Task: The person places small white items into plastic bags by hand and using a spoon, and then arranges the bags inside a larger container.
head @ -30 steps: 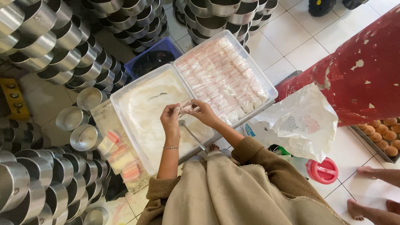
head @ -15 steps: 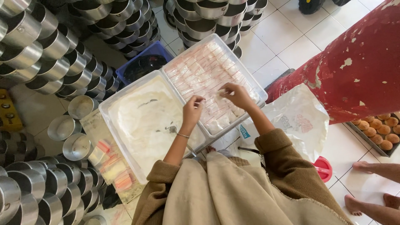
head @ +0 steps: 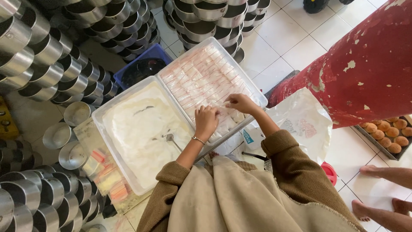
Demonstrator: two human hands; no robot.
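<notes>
Two clear plastic tubs sit side by side on the floor. The right tub [head: 258,95] holds rows of small pale pink and white wrapped pieces [head: 199,77]. The left tub [head: 99,129] is filled with white paste, and a metal spoon [head: 171,139] lies in it. My left hand [head: 206,121] rests on the near rows of wrapped pieces, fingers curled down. Just to its right, my right hand [head: 240,103] pinches a small wrapped piece against the same rows. A thin bracelet circles my left wrist.
Stacks of round metal tins [head: 38,64] crowd the left and top. A blue crate [head: 141,64] lies behind the tubs. A white plastic bag [head: 302,124], a red pillar [head: 365,64], a tray of brown buns [head: 388,133] and another person's bare feet [head: 382,193] are at the right.
Both hands have moved from above the paste tub over to the tub of wrapped pieces, and now press down on its near rows.
</notes>
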